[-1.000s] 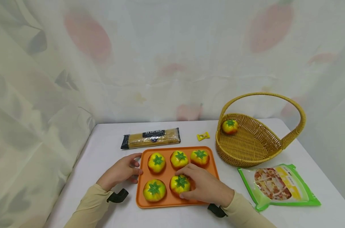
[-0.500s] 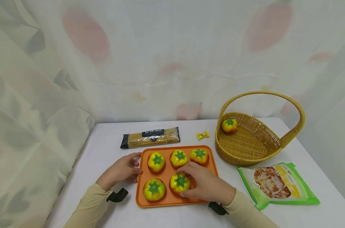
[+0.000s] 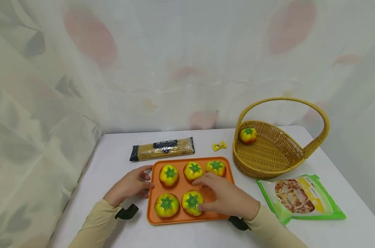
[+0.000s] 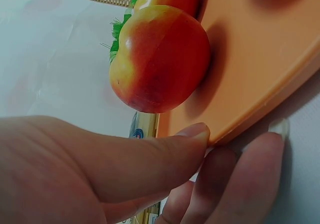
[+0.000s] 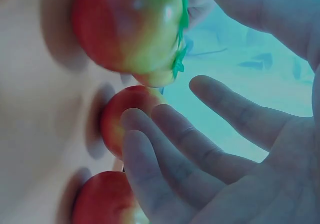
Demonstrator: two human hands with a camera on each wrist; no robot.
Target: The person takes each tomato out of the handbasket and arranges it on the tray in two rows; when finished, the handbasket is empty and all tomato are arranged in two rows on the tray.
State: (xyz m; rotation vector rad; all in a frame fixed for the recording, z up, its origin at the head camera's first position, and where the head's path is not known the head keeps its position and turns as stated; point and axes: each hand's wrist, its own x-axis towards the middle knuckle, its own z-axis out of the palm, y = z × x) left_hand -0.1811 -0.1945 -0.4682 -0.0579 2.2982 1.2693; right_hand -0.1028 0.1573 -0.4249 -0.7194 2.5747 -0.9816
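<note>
An orange tray (image 3: 178, 191) bears several yellow-and-red fruits with green leafy tops, in two rows. My left hand (image 3: 128, 185) pinches its left rim; in the left wrist view the thumb (image 4: 175, 154) lies on the edge, with fingers beside and below it. Over the tray's right part, my right hand (image 3: 226, 196) is spread around the right side of the near-right fruit (image 3: 192, 203), thumb close to it. In the right wrist view the fingers are extended and apart, and that fruit (image 5: 125, 24) stands free of the palm. Whether the thumb touches it I cannot tell.
A wicker basket (image 3: 264, 170) with a tall handle stands at the back right, one similar fruit (image 3: 248, 135) inside. A green-edged food bag (image 3: 299, 199) lies in front of it. Behind the tray are a spaghetti pack (image 3: 162, 149) and a yellow wrapped candy (image 3: 219, 146).
My right hand has loosened from the near-right fruit, its fingers drawing away to the right. That fruit sits slightly further left on the tray. My left hand keeps its place on the rim.
</note>
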